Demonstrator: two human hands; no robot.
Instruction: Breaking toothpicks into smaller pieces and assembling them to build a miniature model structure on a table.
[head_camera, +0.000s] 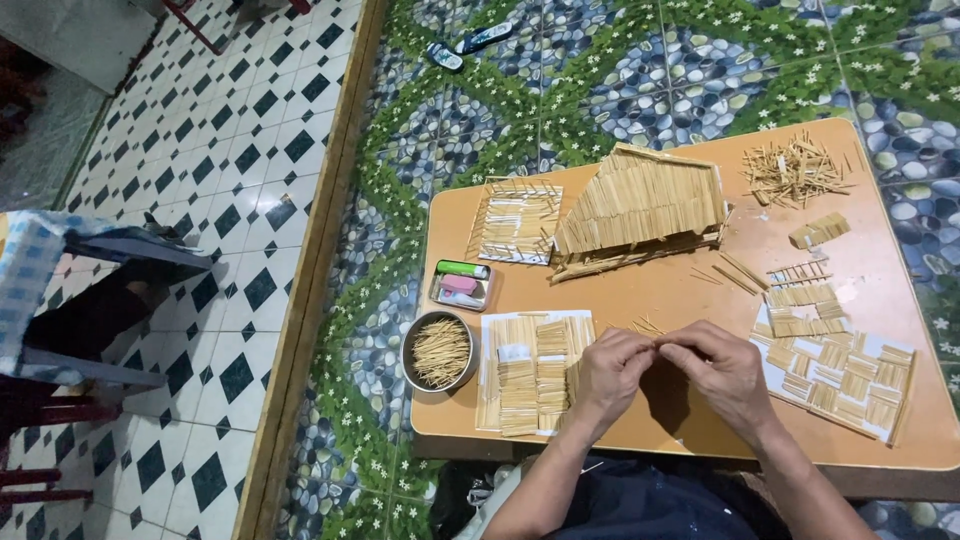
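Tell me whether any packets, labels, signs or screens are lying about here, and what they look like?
Small tin: on the table, left of the stick house, rectangular, metal, holding something pink.
Lighter: just behind the tin, slim, bright green.
No signs or screens show, and no label is clear enough to tell.

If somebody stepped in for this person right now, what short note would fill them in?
Left hand and right hand meet fingertip to fingertip over the low table, pinching something thin; too small to tell what.
Round tin of toothpicks sits to the left, beside a sheet of stick panels.
More panels on a sheet lie to the right.
Done: a stick roof and a framed wall panel stand at the back.
Left: a loose stick pile remains unused.
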